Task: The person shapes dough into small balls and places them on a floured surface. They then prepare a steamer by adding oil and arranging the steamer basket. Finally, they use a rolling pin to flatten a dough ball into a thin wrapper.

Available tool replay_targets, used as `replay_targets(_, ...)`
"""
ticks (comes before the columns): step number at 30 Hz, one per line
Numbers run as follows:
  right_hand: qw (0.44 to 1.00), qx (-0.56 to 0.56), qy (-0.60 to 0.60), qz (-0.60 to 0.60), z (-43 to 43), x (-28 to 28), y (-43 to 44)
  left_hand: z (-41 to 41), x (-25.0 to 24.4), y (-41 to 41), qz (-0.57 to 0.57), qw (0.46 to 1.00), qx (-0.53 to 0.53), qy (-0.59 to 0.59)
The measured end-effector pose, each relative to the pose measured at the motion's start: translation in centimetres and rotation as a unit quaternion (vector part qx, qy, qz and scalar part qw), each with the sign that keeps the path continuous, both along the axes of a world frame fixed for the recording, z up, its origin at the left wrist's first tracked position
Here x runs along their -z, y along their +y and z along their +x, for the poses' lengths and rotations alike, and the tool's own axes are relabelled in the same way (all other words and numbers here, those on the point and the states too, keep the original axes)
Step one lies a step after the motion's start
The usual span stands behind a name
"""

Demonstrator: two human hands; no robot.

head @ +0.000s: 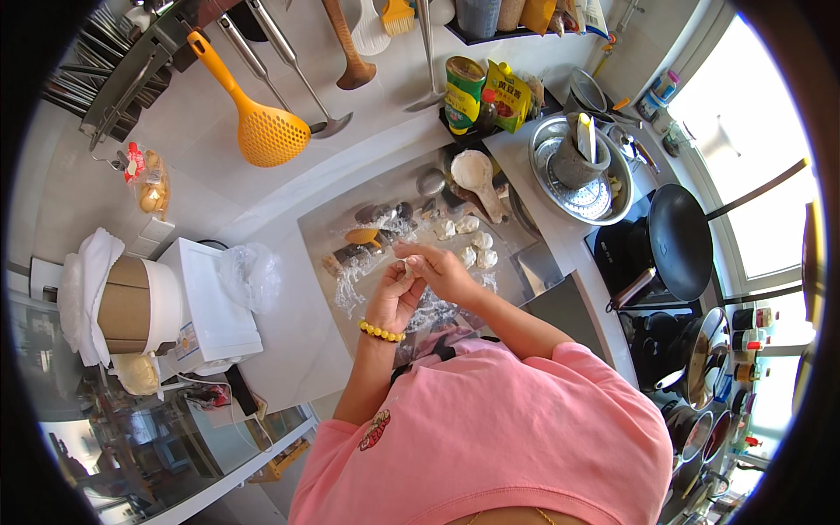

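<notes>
Both hands meet above a shiny metal work sheet (321, 243) dusted with white flour (354, 282). My left hand (396, 295), with a yellow bead bracelet (382, 332) at its wrist, has its fingers pinched around a small pale piece, probably dough. My right hand (441, 270) touches the same piece with thumb and fingers; most of it is hidden between them. Several white dough balls (482, 240) rest on the sheet beyond my right hand. Farther back lies a ladle-shaped scoop (474, 172) holding what looks like flour. A small round metal container (431, 182) stands beside it.
Orange skimmer (272, 134) and other utensils hang on the back wall. At right are a steel basin (620, 216) with a steamer plate, a black wok (680, 243) and a stove. A white box-shaped appliance (216, 308) with a plastic bag (252, 275) stands at left, near a power strip (241, 390).
</notes>
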State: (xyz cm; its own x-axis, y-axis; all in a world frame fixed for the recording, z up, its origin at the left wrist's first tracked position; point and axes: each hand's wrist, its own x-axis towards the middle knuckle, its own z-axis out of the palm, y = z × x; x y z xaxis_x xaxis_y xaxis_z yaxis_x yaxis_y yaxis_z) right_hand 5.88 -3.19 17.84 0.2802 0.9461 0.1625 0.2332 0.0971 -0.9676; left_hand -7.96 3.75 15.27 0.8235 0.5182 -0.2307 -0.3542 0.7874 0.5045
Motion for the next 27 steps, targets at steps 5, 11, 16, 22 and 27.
replay_targets(5,0.992,-0.004,-0.110,0.067,0.6,1.4,0.1,-0.2,-2.5,0.3,-0.058,0.997,0.055,-0.011)
replay_targets(11,0.981,0.017,-0.167,0.102,0.3,-1.6,0.0,-1.1,-0.2,1.3,-0.004,0.998,0.056,0.018)
replay_targets(16,0.997,-0.017,0.073,-0.032,0.3,-1.1,-0.5,-0.4,-1.5,0.7,0.046,0.998,0.017,0.049)
replay_targets(22,0.998,0.041,0.021,0.041,0.0,-0.6,-0.2,-0.5,-3.1,0.9,-0.020,0.999,0.045,0.011)
replay_targets(27,0.994,-0.031,-0.091,0.046,1.1,-0.4,0.0,-0.7,-2.6,0.9,-0.011,0.995,0.061,0.082)
